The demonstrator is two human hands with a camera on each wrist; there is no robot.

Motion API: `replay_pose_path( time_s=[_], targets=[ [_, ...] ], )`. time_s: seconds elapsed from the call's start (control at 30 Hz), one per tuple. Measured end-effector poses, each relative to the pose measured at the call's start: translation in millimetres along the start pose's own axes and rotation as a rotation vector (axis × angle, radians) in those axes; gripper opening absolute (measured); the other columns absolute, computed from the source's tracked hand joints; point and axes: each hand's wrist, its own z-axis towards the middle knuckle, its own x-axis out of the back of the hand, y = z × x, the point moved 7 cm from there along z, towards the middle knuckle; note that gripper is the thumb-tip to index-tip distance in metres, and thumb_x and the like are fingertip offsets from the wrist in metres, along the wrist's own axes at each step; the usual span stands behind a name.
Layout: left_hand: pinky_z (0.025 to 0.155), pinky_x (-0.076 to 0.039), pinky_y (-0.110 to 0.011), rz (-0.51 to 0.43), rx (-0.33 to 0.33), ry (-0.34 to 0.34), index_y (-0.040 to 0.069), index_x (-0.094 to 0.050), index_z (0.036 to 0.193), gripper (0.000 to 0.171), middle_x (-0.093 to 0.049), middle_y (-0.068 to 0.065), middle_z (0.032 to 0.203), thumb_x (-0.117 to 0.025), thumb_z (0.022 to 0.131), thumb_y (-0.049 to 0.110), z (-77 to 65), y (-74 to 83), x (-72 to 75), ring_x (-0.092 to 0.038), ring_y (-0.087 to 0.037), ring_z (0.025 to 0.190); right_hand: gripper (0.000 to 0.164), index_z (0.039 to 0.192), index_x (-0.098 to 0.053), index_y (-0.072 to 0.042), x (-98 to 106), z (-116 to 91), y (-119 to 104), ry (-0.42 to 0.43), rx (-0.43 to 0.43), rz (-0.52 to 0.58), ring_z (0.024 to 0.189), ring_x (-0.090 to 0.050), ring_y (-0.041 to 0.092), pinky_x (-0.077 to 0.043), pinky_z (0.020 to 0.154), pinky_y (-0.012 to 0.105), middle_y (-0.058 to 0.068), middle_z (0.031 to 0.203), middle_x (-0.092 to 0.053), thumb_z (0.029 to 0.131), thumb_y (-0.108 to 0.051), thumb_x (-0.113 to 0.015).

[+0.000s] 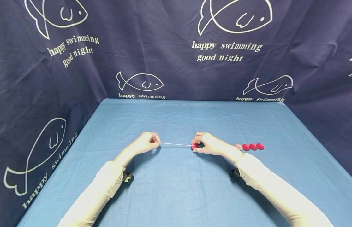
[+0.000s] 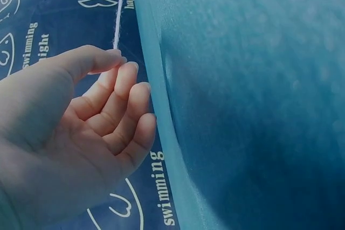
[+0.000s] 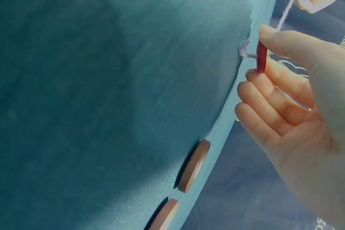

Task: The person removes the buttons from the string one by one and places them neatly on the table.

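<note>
A white string (image 1: 176, 144) runs nearly level and taut between the two hands. My left hand (image 1: 146, 142) pinches one end between thumb and index fingertip, its other fingers loosely curled in the left wrist view. On the right, my right hand (image 1: 208, 144) holds a red round button (image 3: 262, 57) by its edge between thumb and fingers. The string meets this button, and a short curl of string (image 3: 245, 49) shows on its far side in the right wrist view. Both hands are above the blue cloth.
Beyond the right wrist, a pink button (image 1: 239, 147) and several red buttons (image 1: 253, 147) lie in a row on the blue tablecloth (image 1: 176, 183). Dark blue curtains (image 1: 170, 63) with white fish prints hang behind and at the sides.
</note>
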Motion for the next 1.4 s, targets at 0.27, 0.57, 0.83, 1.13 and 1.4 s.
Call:
replay_pose_path(
  time_s=[0.27,0.57,0.83,1.13,1.4],
  targets=[
    [0.061,-0.041,-0.02,0.015,-0.008,-0.001,0.005,-0.065,0.081,0.005,-0.062,0.002,0.069,-0.061,0.081,0.009,-0.5,-1.9,-0.3,-0.049,-0.002,0.056,0.013,0.09,-0.068,-0.006,1.6,-1.3,-1.2,0.002,-0.018,0.004,0.08,-0.059,0.021,-0.049,0.075,0.037,0.006,0.085,-0.059,0.078,-0.01,-0.072],
    [0.061,-0.042,-0.02,0.012,-0.013,0.007,0.005,-0.065,0.081,0.004,-0.063,0.001,0.069,-0.062,0.08,0.007,-2.7,-2.6,1.2,-0.05,-0.002,0.057,0.013,0.089,-0.067,-0.007,2.2,-2.8,-1.1,0.009,-0.011,-0.016,0.08,-0.058,0.019,-0.049,0.075,0.034,0.005,0.085,-0.059,0.078,-0.011,-0.072],
    [0.06,-0.042,-0.02,0.0,-0.016,0.011,0.005,-0.065,0.081,0.004,-0.062,0.001,0.068,-0.061,0.079,0.005,-3.8,-3.5,1.5,-0.05,-0.003,0.056,0.014,0.09,-0.068,-0.007,3.5,-6.6,1.8,0.019,-0.009,-0.02,0.079,-0.058,0.019,-0.049,0.074,0.036,0.005,0.084,-0.058,0.078,-0.01,-0.072],
    [0.06,-0.041,-0.02,-0.006,-0.002,0.012,0.004,-0.065,0.08,0.005,-0.062,0.001,0.068,-0.061,0.081,0.008,-4.0,-5.4,0.7,-0.05,-0.003,0.056,0.013,0.089,-0.068,-0.006,4.9,-9.3,3.5,0.046,0.031,-0.038,0.078,-0.058,0.017,-0.049,0.073,0.032,0.004,0.083,-0.058,0.077,-0.008,-0.072],
    [0.06,-0.042,-0.021,0.004,0.005,0.016,0.006,-0.065,0.08,0.004,-0.062,0.001,0.068,-0.061,0.08,0.006,-2.2,-8.1,0.8,-0.05,-0.003,0.056,0.014,0.091,-0.068,-0.005,8.4,-10.2,3.3,0.047,0.018,-0.041,0.08,-0.059,0.018,-0.049,0.075,0.036,0.005,0.084,-0.058,0.078,-0.007,-0.072]
  ],
)
